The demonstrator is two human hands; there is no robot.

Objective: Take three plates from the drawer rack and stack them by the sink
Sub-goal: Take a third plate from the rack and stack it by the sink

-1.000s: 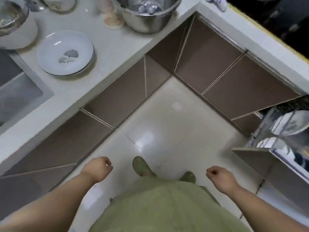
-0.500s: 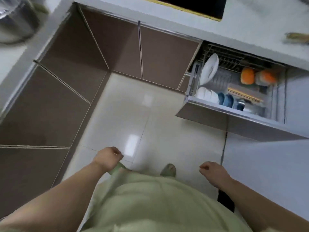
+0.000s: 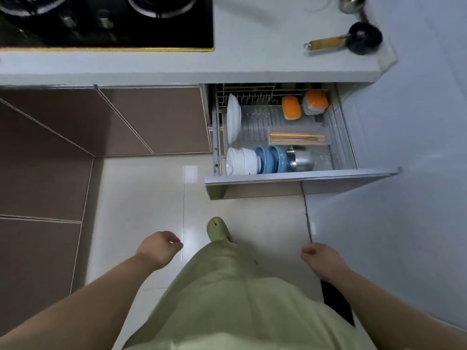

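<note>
The drawer rack is pulled out under the counter, ahead and to the right. A white plate stands on edge at its back left. In the front row lie white bowls, blue bowls and a steel pot. My left hand hangs low over the floor, fingers curled, holding nothing. My right hand hangs lower right, also curled and holding nothing. Both hands are well short of the drawer. The sink is out of view.
A black gas hob sits in the counter at top left. A small black pan with a yellow handle lies on the counter at top right. Orange-lidded containers and chopsticks are in the rack. Brown cabinet fronts line the left. A pale wall stands on the right.
My view has swung right from the sink counter to face the open drawer, which now lies straight ahead and closer. Both hands stay low, curled and holding nothing.
</note>
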